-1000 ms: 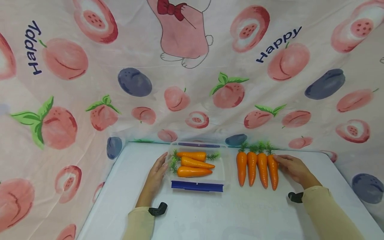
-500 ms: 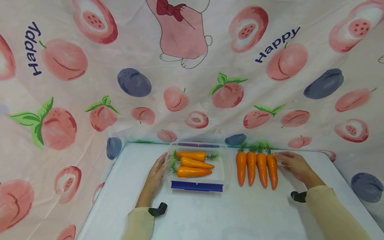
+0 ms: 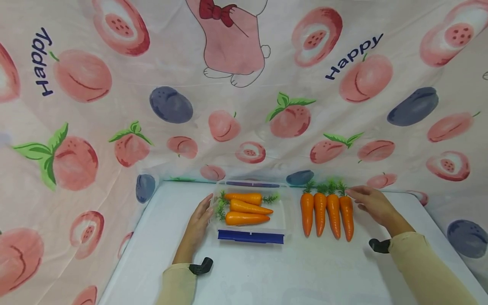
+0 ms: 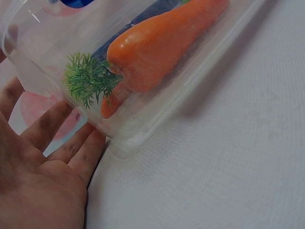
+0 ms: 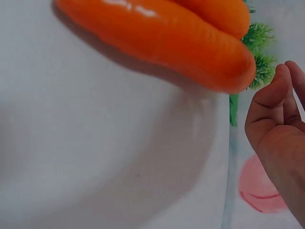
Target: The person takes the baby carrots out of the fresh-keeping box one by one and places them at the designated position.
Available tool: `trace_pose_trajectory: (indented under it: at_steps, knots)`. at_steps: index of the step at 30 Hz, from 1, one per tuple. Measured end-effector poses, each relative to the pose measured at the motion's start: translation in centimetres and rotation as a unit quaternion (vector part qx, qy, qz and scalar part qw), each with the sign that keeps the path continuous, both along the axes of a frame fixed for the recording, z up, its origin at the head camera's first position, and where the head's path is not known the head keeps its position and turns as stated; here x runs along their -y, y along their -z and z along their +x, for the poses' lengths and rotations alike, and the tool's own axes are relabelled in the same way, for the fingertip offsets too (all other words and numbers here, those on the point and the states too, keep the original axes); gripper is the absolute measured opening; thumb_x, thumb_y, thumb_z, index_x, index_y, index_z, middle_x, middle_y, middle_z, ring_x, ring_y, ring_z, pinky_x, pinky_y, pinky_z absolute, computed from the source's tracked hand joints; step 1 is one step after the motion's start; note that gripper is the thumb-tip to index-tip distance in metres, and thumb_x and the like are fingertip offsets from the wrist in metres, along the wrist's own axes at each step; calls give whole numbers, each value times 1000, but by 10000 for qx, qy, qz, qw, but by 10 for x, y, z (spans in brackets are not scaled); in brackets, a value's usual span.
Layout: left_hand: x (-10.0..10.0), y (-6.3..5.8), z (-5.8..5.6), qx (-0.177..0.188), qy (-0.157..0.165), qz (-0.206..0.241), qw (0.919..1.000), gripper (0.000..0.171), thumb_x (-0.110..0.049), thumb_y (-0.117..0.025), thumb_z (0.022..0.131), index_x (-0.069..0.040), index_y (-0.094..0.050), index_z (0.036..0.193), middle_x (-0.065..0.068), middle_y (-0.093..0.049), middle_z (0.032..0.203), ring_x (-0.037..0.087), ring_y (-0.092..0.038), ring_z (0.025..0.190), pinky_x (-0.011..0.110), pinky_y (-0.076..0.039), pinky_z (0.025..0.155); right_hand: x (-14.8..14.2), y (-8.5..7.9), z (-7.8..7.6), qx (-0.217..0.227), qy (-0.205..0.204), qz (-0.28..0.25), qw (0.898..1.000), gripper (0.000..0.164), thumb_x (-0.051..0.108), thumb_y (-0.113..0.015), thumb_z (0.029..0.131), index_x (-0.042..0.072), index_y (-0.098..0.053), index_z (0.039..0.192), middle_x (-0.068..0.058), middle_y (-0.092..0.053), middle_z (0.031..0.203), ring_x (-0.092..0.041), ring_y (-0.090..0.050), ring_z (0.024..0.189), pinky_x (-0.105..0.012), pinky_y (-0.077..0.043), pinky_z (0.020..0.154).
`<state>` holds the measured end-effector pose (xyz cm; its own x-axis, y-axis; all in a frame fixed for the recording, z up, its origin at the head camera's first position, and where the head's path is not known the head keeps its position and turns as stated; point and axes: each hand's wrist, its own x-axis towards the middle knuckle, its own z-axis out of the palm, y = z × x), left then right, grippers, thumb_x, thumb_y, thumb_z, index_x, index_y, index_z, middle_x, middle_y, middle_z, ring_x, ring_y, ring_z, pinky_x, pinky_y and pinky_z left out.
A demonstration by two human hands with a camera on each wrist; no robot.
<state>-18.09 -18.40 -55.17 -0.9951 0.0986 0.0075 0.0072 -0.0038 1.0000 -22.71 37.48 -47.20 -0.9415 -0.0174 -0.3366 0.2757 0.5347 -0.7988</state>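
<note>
My left hand [image 3: 200,217] rests its extended fingers against the left end of a clear plastic box [image 3: 282,212]. Inside lie three orange toy carrots [image 3: 247,218], two with green tops to the left, the back one with greens at its right. In the left wrist view, the fingers [image 4: 86,151] touch the clear wall, near one carrot [image 4: 147,50]. Right of the box, several more carrots stand side by side in a row, tops away from me. My right hand [image 3: 372,204] is at the leafy top of the rightmost carrot [image 3: 347,218], fingers loosely bent, thumb and fingertip close together beside the greens [image 5: 262,69].
A blue locking flap [image 3: 250,237] hangs down at the box's near side. The white table [image 3: 289,275] ends at a hanging fruit-print cloth [image 3: 236,101] behind and at the sides. Each wrist carries a black camera [image 3: 201,266].
The right hand backed off slightly to the right from the rightmost carrot, then moved up and left to its leafy top. The left hand, box and carrots stay as they were.
</note>
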Motion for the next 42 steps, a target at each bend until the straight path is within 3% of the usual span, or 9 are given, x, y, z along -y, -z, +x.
trace_pose_trajectory:
  at_steps: [6, 15, 20, 28, 35, 42]
  knots:
    - [0, -2, 2, -7, 57, 37, 10000, 49, -28, -47, 109, -32, -38, 157, 10, -28, 168, 35, -25, 156, 64, -18, 124, 13, -8, 1, -174, -172, -124, 9996, 89, 60, -56, 98, -4, -31, 155, -28, -34, 158, -47, -37, 142, -63, -32, 117]
    - [-1, -2, 2, 13, 84, 89, 9999, 49, -27, -47, 109, -31, -37, 157, 10, -26, 169, 34, -24, 157, 61, -18, 125, 37, -22, 3, -67, -349, -205, 9992, 90, 61, -60, 96, -3, -33, 154, -27, -38, 156, -47, -36, 144, -64, -30, 119]
    - [-1, -2, 1, 40, 56, 70, 10000, 49, -27, -47, 109, -32, -38, 157, 9, -27, 169, 34, -25, 156, 60, -19, 125, 51, -25, 2, -63, -460, -235, 9986, 89, 62, -62, 94, -1, -36, 153, -25, -41, 155, -45, -40, 143, -60, -34, 119]
    - [0, -2, 1, 90, 36, 29, 9999, 49, -29, -47, 109, -35, -38, 156, 8, -28, 169, 33, -25, 156, 61, -19, 124, 73, -30, -1, -113, -755, -663, 9949, 77, 50, -62, 99, -1, -38, 152, -25, -44, 153, -45, -48, 139, -56, -41, 115]
    - [0, -2, 2, 54, 16, -23, 10000, 49, -29, -48, 109, -36, -39, 156, 8, -29, 168, 33, -25, 156, 62, -20, 124, 93, -41, -3, -1, -912, -780, 9928, 81, 52, -66, 96, 0, -40, 152, -25, -44, 153, -42, -53, 136, -53, -44, 113]
    - [0, -3, 2, 88, 16, -51, 9999, 47, -31, -48, 108, -40, -40, 154, 5, -29, 168, 30, -25, 157, 60, -20, 125, 108, -49, -6, 53, -1155, -1116, 9870, 69, 42, -67, 98, 1, -44, 149, -28, -47, 151, -43, -55, 135, -51, -47, 110]
